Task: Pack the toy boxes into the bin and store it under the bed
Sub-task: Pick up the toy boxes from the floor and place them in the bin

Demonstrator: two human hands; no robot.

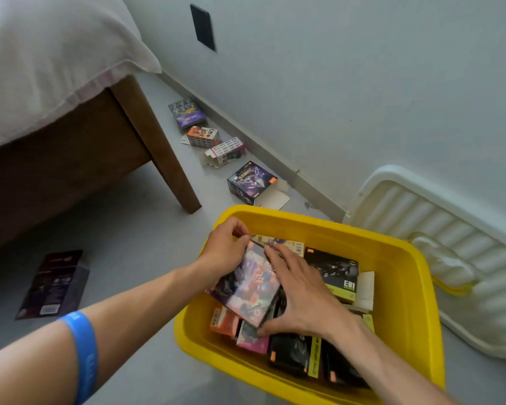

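Note:
A yellow bin [403, 290] stands on the grey floor and holds several toy boxes. Both hands grip one flat, colourful toy box [247, 290] over the bin's left side. My left hand [222, 249] pinches its far left corner. My right hand [301, 293] lies spread on its right edge, thumb under the near corner. A black toy box [338, 273] with a bat logo lies at the bin's right. Several loose toy boxes lie along the wall: a purple box [250, 182], a white and pink one [225, 152], an orange one [202, 136] and a dark blue one [186, 113].
The wooden bed frame [79, 147] with white bedding stands at the left, its leg [170, 159] near the bin. A dark flat box [54, 285] lies on the floor near the bed. The white bin lid [438, 229] leans against the wall on the right.

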